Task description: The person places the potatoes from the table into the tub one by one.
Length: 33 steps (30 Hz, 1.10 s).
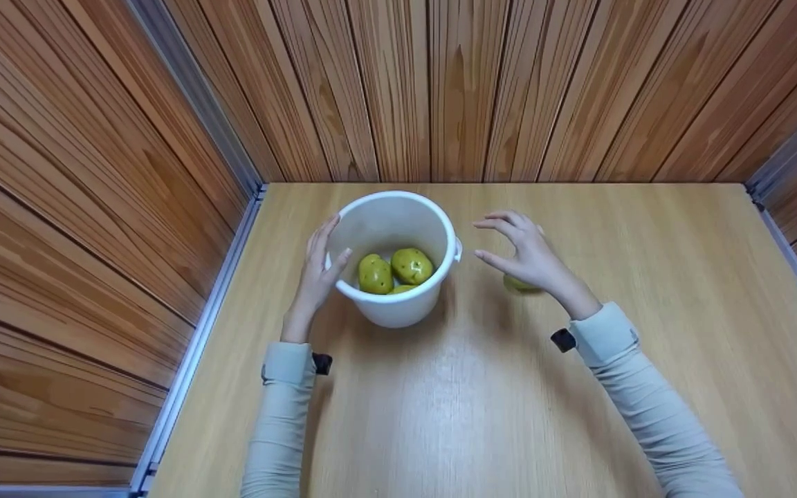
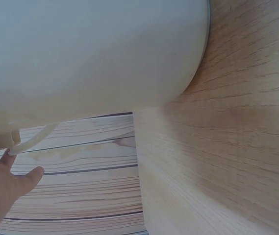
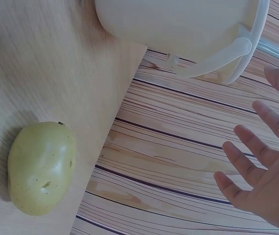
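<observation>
A white bucket [image 1: 398, 311] stands on the table with potatoes inside, three of them showing, among them one potato [image 1: 375, 274] on the left and another potato [image 1: 412, 265] on the right. My left hand [image 1: 317, 270] touches the bucket's left side near the rim, its thumb spread toward me. Off to the right, my right hand [image 1: 526, 252] hovers apart from the bucket with fingers spread and holds nothing. Below it on the table lies a single potato [image 3: 42, 169], mostly covered by the hand in the head view.
The bucket's white handle [image 3: 217, 58] hangs down along its far side. Wood-plank panels [image 1: 461, 90] rise behind the table [image 1: 426, 415] and at both sides. A grey metal rail [image 1: 191, 346] borders the table's left edge.
</observation>
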Each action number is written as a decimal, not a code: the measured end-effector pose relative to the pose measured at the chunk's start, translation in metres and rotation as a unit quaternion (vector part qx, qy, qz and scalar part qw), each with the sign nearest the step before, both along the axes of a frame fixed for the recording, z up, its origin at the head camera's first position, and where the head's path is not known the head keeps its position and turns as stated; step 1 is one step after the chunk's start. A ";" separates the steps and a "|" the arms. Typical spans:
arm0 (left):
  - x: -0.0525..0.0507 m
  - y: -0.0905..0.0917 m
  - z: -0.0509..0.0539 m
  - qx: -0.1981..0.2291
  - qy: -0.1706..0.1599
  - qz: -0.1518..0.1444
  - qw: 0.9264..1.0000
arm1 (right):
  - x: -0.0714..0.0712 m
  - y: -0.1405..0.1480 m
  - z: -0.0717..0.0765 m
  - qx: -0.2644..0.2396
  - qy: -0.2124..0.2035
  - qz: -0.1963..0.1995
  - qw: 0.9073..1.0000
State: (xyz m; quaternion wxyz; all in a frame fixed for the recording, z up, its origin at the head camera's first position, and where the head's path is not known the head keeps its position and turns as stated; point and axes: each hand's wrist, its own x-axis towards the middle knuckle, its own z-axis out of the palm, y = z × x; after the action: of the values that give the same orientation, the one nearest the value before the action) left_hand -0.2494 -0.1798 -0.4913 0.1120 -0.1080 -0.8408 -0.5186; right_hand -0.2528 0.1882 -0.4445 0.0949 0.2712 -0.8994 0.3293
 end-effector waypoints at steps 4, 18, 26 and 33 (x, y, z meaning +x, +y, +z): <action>0.000 0.000 0.000 -0.003 0.000 0.001 1.000 | 0.000 0.002 -0.001 0.001 -0.006 -0.004 1.000; 0.001 -0.001 -0.003 0.001 0.016 0.000 1.000 | 0.002 0.009 -0.008 0.003 -0.014 -0.009 1.000; 0.001 0.000 -0.002 0.000 0.014 0.000 1.000 | 0.002 0.012 -0.012 0.006 -0.017 -0.013 1.000; 0.001 0.000 0.000 0.005 -0.002 0.000 1.000 | 0.002 0.015 -0.017 0.001 -0.031 -0.021 0.999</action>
State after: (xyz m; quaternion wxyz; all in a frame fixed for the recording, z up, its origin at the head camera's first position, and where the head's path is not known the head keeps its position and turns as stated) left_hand -0.2483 -0.1798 -0.4917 0.1107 -0.1067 -0.8384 -0.5229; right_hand -0.2503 0.2036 -0.4610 0.0739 0.2422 -0.9078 0.3343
